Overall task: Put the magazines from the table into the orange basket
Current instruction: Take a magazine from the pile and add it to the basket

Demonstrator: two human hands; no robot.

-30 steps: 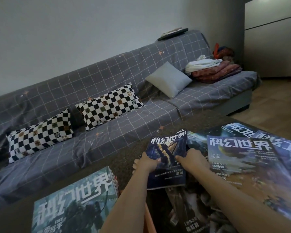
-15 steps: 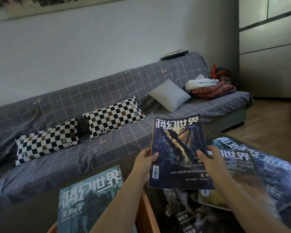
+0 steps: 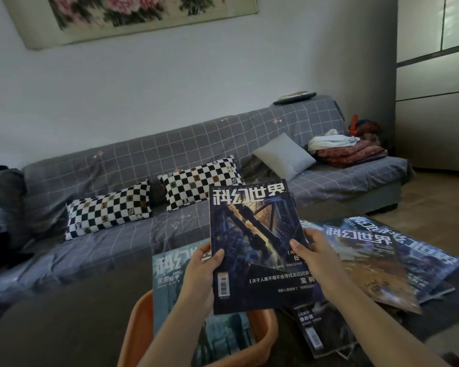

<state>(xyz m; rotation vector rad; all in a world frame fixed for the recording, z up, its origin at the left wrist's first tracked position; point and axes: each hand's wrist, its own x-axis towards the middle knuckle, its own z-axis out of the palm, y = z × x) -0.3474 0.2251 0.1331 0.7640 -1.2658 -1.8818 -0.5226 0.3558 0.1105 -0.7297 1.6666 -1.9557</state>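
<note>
A dark blue magazine [image 3: 252, 239] with white title lettering is held up in the air, tilted toward me. My left hand [image 3: 200, 274] grips its left edge and my right hand [image 3: 314, 255] grips its right edge. Below it sits the orange basket [image 3: 138, 329], with a teal magazine [image 3: 175, 292] standing in it. Several more magazines [image 3: 368, 263] lie fanned out on the dark table [image 3: 72, 327] to the right, and another magazine [image 3: 309, 332] lies near the front under my right forearm.
A grey checked sofa [image 3: 149, 165] runs behind the table, with two checkered cushions [image 3: 109, 207], a grey cushion [image 3: 284, 156] and folded blankets [image 3: 347, 152]. Wooden floor [image 3: 440, 207] shows at the right.
Both hands have lifted the dark blue magazine off the table and carried it up and left, over the basket. My view has tilted upward, so the wall picture now shows.
</note>
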